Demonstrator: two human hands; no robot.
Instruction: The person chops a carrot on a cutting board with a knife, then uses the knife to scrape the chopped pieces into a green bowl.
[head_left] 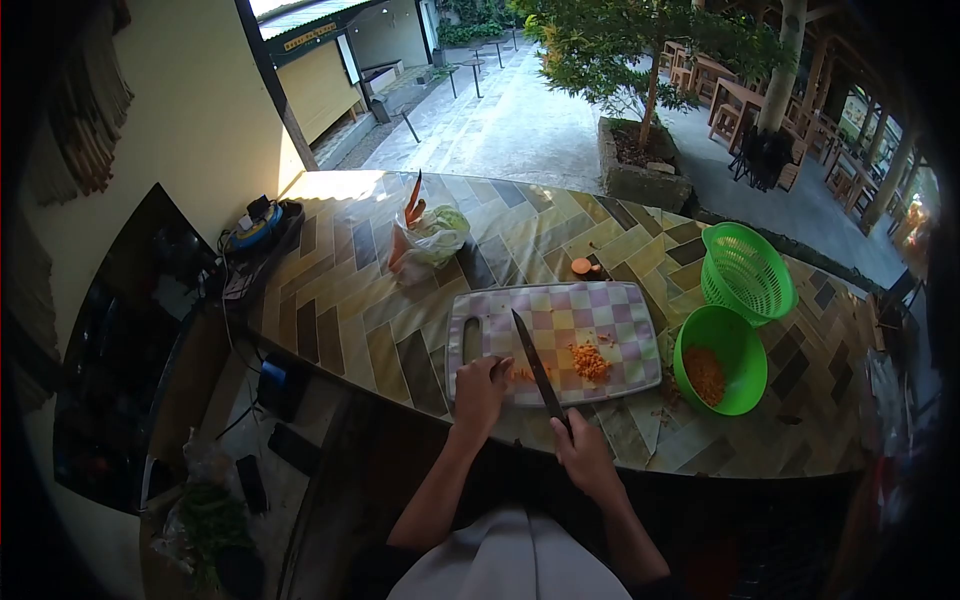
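Observation:
A checkered cutting board (625, 375) lies on the tiled table in front of me. My right hand (583, 452) is closed round the handle of a dark-bladed knife (534, 362), whose blade points up and left across the board. On the board's lower left, my left hand (482, 392) has its fingers drawn together beside some orange pieces; what they hold, if anything, is too small to tell. Right of the blade sits a small heap of chopped orange bits (590, 363). More orange bits (703, 375) fill part of a green bowl (745, 370) at the board's right.
A green colander (735, 265) stands behind the bowl. Past the board are an orange vegetable end (581, 266) and a plastic bag (432, 240) with carrots and greens. Cables and a blue object (250, 232) lie at the table's left end.

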